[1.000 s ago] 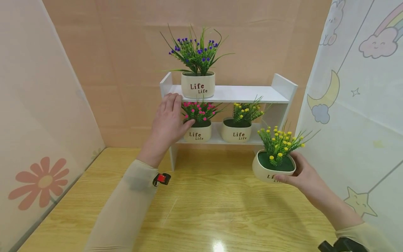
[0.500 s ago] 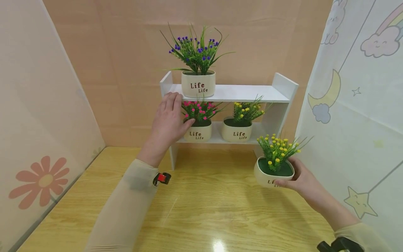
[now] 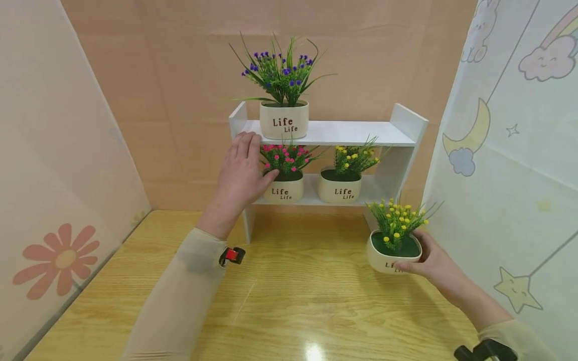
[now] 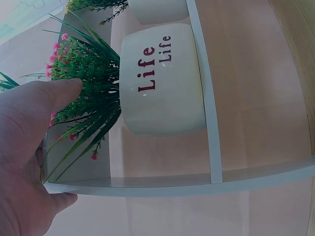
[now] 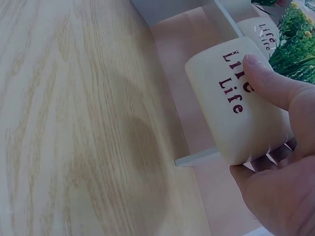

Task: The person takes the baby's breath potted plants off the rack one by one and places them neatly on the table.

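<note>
Peach backdrop sheet [image 3: 180, 100] at the back edge, pale printed sheets [image 3: 524, 190] left and right; soft, with fold creases. Tabletop [image 3: 280, 301]: smooth light wood grain, glare spot near the front edge. White two-tier shelf unit [image 3: 352, 131], flat boards, stands toward the back edge.

Left hand [image 3: 241, 173] is on the shelf unit's upper left front corner, thumb across the pink plant; fingertips hidden, can't tell if it clamps or just rests. Right hand [image 3: 431, 260] grips the held pot [image 3: 383, 259], thumb on the front wall, fingers round the far side. That pot is in front of the unit's right end, toward the table's right edge; looks off the wood, judging by the offset shadow in the right wrist view.

Risks, my read: glossy wall plus a grip from one side = pot could twist or slip. Loose stems could snag the right upright if it swings in close. Left thumb could nudge the pink-flowered pot [image 3: 284, 193]. A jolt to the unit could shift the purple-flowered pot [image 3: 284, 120], at the top board's left front edge.

Pots: cream, rounded-oblong, "Life" lettering. Second yellow-flowered pot [image 3: 340, 190] sits on the lower board. Blooms: tiny, plastic-looking, grassy blades.
</note>
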`<action>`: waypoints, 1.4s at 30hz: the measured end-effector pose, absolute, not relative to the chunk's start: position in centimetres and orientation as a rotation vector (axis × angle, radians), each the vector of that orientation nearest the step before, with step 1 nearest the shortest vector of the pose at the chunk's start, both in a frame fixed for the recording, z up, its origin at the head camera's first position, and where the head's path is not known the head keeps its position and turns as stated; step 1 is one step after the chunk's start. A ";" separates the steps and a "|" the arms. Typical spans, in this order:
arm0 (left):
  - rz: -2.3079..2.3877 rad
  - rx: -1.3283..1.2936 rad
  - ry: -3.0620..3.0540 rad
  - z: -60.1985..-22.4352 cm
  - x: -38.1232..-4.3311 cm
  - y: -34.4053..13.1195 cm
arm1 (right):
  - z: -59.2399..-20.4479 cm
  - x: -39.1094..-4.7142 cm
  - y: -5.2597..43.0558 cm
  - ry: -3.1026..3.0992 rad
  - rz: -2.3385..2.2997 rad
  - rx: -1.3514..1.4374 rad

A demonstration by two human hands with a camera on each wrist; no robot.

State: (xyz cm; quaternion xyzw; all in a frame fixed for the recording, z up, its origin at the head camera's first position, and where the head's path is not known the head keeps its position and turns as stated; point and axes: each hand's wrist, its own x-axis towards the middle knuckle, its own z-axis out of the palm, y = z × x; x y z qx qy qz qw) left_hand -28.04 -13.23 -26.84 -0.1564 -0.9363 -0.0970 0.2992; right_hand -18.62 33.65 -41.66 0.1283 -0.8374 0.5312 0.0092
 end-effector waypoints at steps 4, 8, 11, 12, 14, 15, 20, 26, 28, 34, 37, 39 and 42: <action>-0.257 -0.415 -2.493 -26.9 -28.2 -13.2 | -42.1 -18.9 34.0 -2.645 1.658 0.376; -0.267 -0.412 -2.496 -26.9 -28.3 -13.1 | -42.6 -19.2 34.3 -2.668 1.648 0.361; -0.273 -0.408 -2.496 -26.8 -28.3 -13.1 | -43.0 -19.5 34.5 -2.680 1.638 0.357; -0.273 -0.408 -2.496 -26.8 -28.2 -13.1 | -43.2 -19.5 34.6 -2.682 1.641 0.352; -0.273 -0.410 -2.495 -26.8 -28.3 -13.1 | -43.6 -19.7 34.9 -2.684 1.645 0.348; -0.273 -0.411 -2.493 -26.8 -28.3 -13.1 | -43.8 -19.8 35.0 -2.684 1.651 0.350; -0.266 -0.423 -2.480 -26.8 -28.5 -13.0 | -44.7 -20.2 35.7 -2.683 1.681 0.344; -0.276 -0.421 -2.481 -26.9 -28.3 -13.0 | -45.4 -20.5 36.3 -2.691 1.699 0.347; -0.274 -0.418 -2.481 -26.9 -28.3 -13.1 | -45.7 -20.6 36.4 -2.701 1.687 0.350; -0.272 -0.418 -2.489 -26.8 -28.4 -13.1 | -46.3 -20.8 36.7 -2.714 1.650 0.348; -0.280 -0.420 -2.487 -26.8 -28.4 -13.1 | -46.5 -20.9 36.7 -2.715 1.650 0.350; -0.284 -0.422 -2.484 -26.8 -28.3 -13.1 | -46.6 -20.9 36.7 -2.721 1.660 0.354; -0.291 -0.421 -2.477 -26.9 -28.3 -13.1 | -46.8 -20.9 36.8 -2.731 1.675 0.342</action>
